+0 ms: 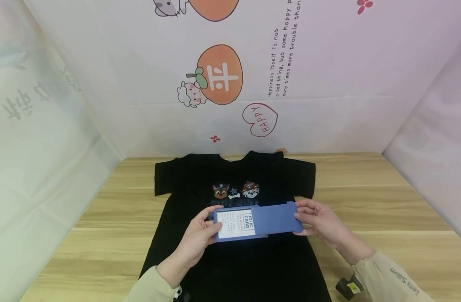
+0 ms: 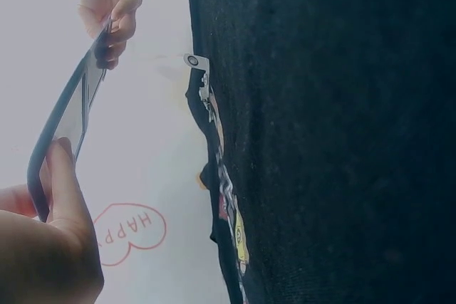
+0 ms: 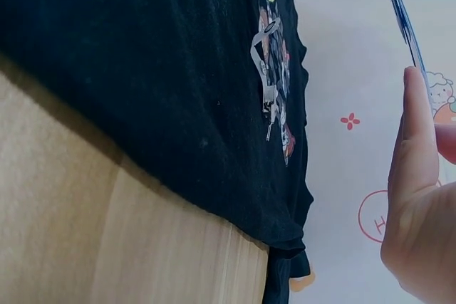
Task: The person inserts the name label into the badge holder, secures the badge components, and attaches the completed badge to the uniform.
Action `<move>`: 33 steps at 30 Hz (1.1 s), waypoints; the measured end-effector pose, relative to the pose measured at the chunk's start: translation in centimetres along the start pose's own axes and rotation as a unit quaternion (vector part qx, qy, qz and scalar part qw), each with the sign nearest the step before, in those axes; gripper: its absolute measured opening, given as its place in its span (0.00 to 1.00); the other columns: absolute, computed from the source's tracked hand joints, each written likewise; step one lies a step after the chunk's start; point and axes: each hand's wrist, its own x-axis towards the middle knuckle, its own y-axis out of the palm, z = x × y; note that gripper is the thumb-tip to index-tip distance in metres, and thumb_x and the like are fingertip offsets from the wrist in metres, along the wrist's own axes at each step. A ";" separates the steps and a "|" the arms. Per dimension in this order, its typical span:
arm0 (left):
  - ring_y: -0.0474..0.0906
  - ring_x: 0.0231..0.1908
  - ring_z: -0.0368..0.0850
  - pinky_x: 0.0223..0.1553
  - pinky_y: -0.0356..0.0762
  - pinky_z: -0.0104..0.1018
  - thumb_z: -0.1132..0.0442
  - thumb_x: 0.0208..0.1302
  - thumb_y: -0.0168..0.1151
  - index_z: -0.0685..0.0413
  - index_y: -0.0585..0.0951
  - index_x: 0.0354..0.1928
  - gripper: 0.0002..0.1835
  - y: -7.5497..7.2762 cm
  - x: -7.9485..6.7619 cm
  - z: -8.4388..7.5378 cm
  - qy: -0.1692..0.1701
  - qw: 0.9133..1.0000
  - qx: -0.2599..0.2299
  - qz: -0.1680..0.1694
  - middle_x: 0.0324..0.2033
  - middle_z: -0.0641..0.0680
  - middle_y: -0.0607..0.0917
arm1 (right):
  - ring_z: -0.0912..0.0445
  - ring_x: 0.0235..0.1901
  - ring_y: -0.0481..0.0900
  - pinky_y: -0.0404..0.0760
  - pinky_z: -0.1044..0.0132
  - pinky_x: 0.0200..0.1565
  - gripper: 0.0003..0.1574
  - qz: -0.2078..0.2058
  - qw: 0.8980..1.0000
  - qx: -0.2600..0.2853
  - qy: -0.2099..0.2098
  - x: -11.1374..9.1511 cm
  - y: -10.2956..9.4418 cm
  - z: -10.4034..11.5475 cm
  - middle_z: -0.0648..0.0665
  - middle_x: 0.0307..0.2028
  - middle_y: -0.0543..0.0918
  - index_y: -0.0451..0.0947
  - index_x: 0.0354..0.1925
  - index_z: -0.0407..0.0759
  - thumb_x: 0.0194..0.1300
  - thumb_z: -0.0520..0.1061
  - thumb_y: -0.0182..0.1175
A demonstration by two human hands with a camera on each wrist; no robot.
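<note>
Both hands hold a blue card holder over a black T-shirt spread on the table. My left hand grips the holder's left end, thumb on the white card printed "ID/IC CARD". My right hand pinches the right end of the holder's blue sliding cover, which sticks out to the right and leaves the card's left part uncovered. In the right wrist view, a short strap with a metal clip shows against the shirt's print; the holder hides it in the head view.
The shirt lies on a wood-grain table, its collar toward the back. A white printed cloth stands behind the table and along both sides. A dark wrist device with a yellow label sits by the right sleeve.
</note>
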 end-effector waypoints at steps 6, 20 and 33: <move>0.83 0.44 0.46 0.45 0.81 0.38 0.70 0.69 0.49 0.61 0.59 0.67 0.25 0.1 -0.1 -0.1 -0.002 1.000 0.001 0.003 0.51 0.66 0.81 | 0.58 0.38 0.81 0.84 0.57 0.39 0.13 -0.003 1.000 0.003 0.007 0.0 0.1 0.0 0.52 0.38 0.80 0.67 0.51 0.33 0.70 0.38 0.51; 0.83 0.43 0.45 0.45 0.82 0.38 0.70 0.69 0.49 0.61 0.60 0.67 0.25 0.1 -0.1 0.0 0.001 1.000 -0.003 0.005 0.52 0.66 0.80 | 0.57 0.37 0.81 0.84 0.59 0.39 0.18 -0.007 1.000 0.003 0.009 0.0 0.6 -0.2 0.51 0.38 0.80 0.65 0.53 0.28 0.70 0.39 0.51; 0.83 0.43 0.45 0.45 0.82 0.38 0.70 0.69 0.49 0.60 0.61 0.67 0.25 0.3 -0.2 -0.1 0.001 1.000 -0.006 0.006 0.52 0.65 0.80 | 0.58 0.38 0.81 0.84 0.59 0.39 0.22 0.003 1.000 0.009 0.002 0.0 1.0 -0.3 0.52 0.38 0.80 0.60 0.56 0.24 0.70 0.38 0.50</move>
